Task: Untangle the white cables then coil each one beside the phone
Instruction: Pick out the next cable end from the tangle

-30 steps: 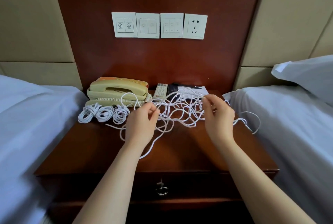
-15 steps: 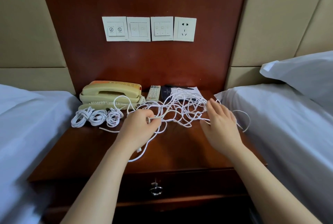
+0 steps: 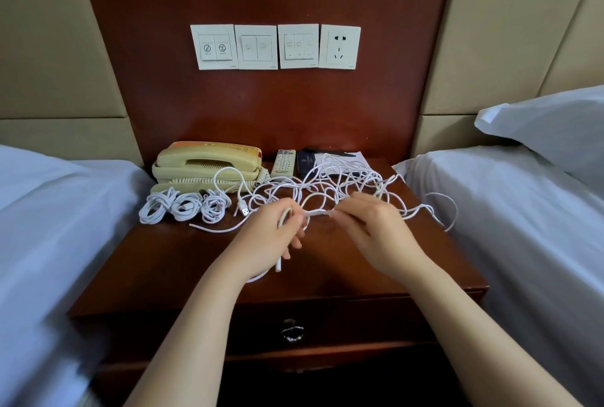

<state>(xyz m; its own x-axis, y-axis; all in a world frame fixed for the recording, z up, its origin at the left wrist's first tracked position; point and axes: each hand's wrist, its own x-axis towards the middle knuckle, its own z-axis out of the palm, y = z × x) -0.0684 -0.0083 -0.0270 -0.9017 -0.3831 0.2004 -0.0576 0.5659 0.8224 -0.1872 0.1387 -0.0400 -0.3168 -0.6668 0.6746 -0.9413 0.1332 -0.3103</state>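
Observation:
A tangle of white cables sprawls over the back right half of the wooden nightstand. My left hand holds a small loop of one white cable, whose end hangs below the fingers. My right hand pinches the same cable just right of it, a short taut stretch between the two hands. Three coiled white cables lie in a row in front of the cream phone at the back left. A loose USB plug lies near the coils.
A white remote, a dark card and a paper sheet lie at the back of the nightstand. Beds with white sheets flank it left and right. Wall switches and a socket sit above. A drawer handle faces me.
Both hands have come together near the middle front of the tangle; the right hand moved left and now pinches the cable that the left hand holds in a loop.

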